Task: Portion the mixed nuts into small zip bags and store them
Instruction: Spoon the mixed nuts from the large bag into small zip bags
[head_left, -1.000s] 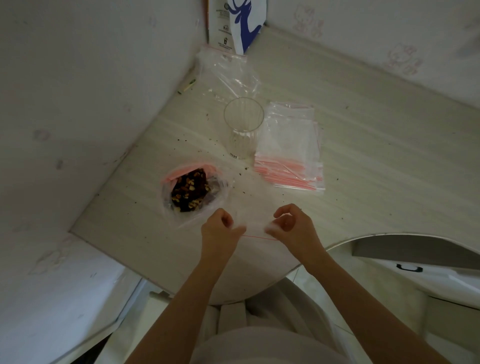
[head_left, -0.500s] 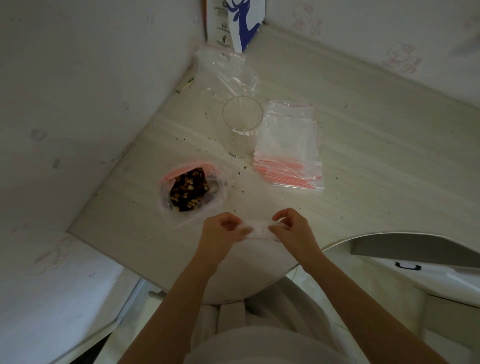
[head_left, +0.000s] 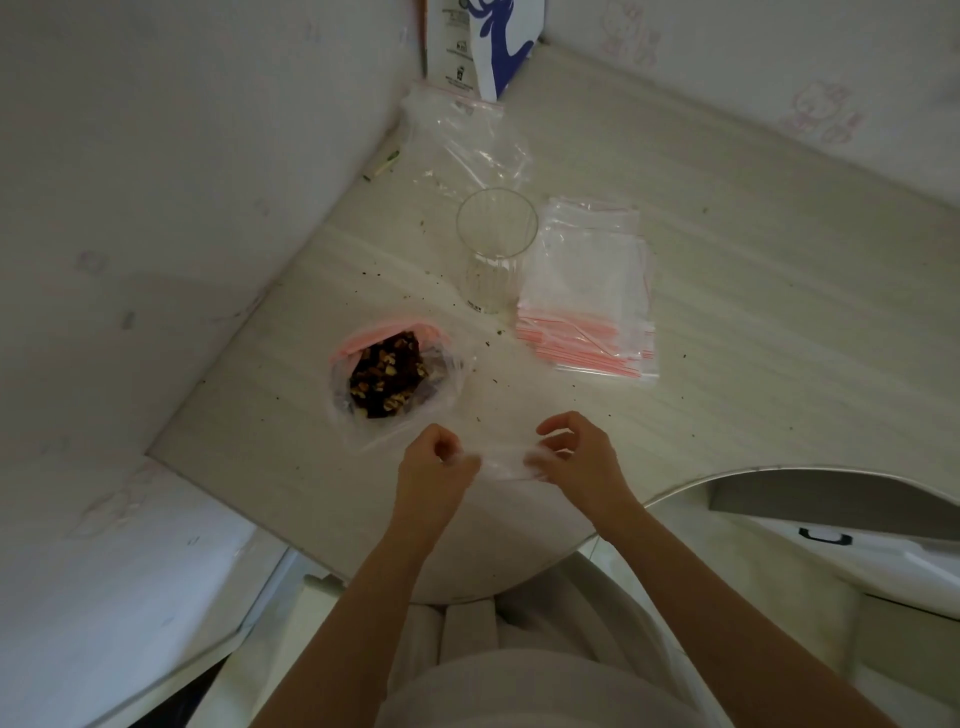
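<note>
A clear bag of mixed nuts (head_left: 388, 378) stands open on the pale table (head_left: 727, 312), its pink-edged mouth facing up. Just in front of it my left hand (head_left: 434, 470) and my right hand (head_left: 582, 457) pinch the two ends of a small clear zip bag (head_left: 501, 462) and hold it between them above the table's near edge. The bag is blurred and I cannot tell whether its mouth is open. A stack of small zip bags (head_left: 589, 306) with red strips lies to the right of an upright clear glass (head_left: 493, 249).
A larger crumpled clear bag (head_left: 462, 140) lies behind the glass, near a white and blue carton (head_left: 483, 41) in the wall corner. Crumbs dot the tabletop. A wall runs along the left; the table's curved front edge cuts in at the right.
The thin red strip stretched between my hands a second ago is no longer seen. Both hands have kept the small bag but now hold it bunched and blurred, my right fingers spread wider.
</note>
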